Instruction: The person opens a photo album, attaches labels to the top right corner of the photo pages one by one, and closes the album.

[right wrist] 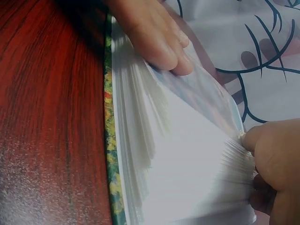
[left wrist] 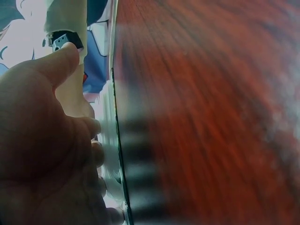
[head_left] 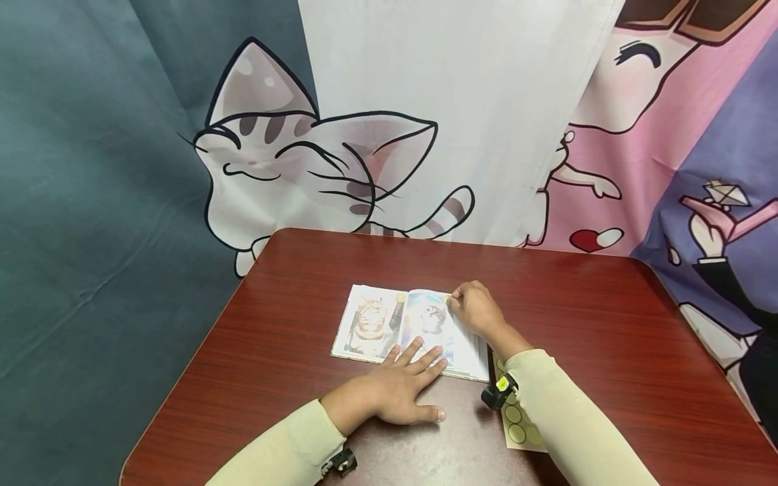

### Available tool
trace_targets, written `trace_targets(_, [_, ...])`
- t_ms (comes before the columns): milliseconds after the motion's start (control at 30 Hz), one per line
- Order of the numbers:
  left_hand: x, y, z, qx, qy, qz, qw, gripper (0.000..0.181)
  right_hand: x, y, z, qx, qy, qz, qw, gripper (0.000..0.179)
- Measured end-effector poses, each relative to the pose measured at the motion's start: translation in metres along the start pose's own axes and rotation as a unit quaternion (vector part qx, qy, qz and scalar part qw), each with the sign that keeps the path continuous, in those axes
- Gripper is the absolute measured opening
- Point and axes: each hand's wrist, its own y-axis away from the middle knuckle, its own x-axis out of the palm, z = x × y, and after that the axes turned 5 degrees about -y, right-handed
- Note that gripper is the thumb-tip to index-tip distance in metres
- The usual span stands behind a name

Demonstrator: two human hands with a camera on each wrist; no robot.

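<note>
An open picture book lies on the table, with a printed cat picture on each page. My left hand is spread palm down, its fingertips resting on the lower edge of the right-hand page. At the upper outer corner of that page, my right hand pinches it between curled fingers and thumb. A small yellowish spot shows by the thumb in the right wrist view; what it is I cannot tell. Slightly lifted, the page bares the white sheet below.
Partly under my right forearm lies a sheet of round yellow-green stickers. A yellow round spot marks the left page's upper corner. The reddish-brown table meets a cartoon-printed cloth at its far edge.
</note>
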Motion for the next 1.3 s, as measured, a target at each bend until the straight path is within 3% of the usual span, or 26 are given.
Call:
trace_targets(167, [0.001,-0.001,0.001,0.003,0.005,0.001,1.0000,0.090,0.001,0.002,-0.001,-0.014,-0.010,-0.003,0.9998,0.030])
trace_targets(300, [0.002,-0.001,0.001,0.003,0.007,0.003,1.0000,0.089,0.003,0.007,-0.002,-0.070,0.037,-0.008,0.9968,0.013])
trace_targets(533, [0.002,-0.001,0.000,0.003,0.012,0.005,0.9999,0.090,-0.002,0.018,-0.005,-0.154,0.102,-0.005,0.9828,0.023])
trace_targets(800, [0.001,-0.001,0.000,0.004,0.009,0.000,0.9999,0.090,-0.006,0.027,-0.008,-0.165,0.131,0.044,0.9766,0.038])
trace_targets(1300, [0.000,0.000,0.006,0.025,0.029,-0.023,0.9990,0.085,-0.007,0.039,0.000,-0.154,0.148,0.085,0.9733,0.053])
